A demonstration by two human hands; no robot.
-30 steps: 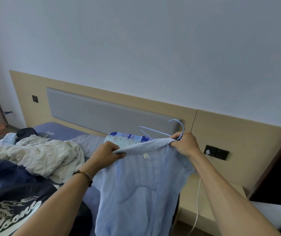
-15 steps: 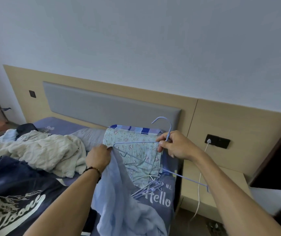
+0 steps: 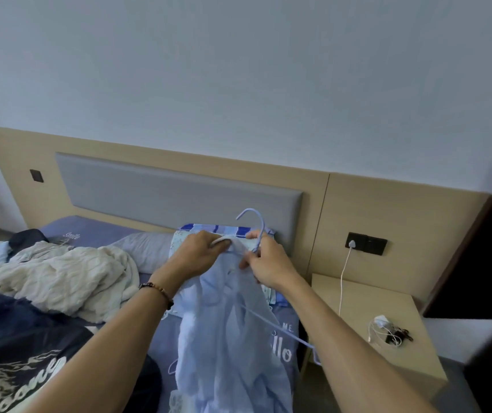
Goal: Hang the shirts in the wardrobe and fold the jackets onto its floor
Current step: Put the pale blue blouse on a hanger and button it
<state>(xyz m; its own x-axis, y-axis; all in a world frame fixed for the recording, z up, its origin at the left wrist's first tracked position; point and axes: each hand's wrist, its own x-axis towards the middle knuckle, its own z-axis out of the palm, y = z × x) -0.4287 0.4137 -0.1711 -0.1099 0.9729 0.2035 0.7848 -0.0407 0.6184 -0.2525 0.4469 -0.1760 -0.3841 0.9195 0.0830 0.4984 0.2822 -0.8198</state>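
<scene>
At 7 o'clock, nearest: dark jacket [image 3: 15,362] with white print, flat on bed [image 3: 283,338]. Centre: limp pale-blue shirt [image 3: 226,338], thin crinkled weave. Left hand [image 3: 200,253] fingers grip its collar; right hand [image 3: 265,266] fingers pinch collar and thin blue wire hanger [image 3: 256,225], curved hook pointing to 12. At 10: cream ribbed knit [image 3: 54,272]. At 3: smooth wooden nightstand [image 3: 366,305].

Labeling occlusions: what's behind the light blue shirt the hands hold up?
Behind the light blue shirt: a floral pillow, the blue bedsheet with lettering, and the hanger, whose hook and one arm show. The rest of each is covered.
</scene>
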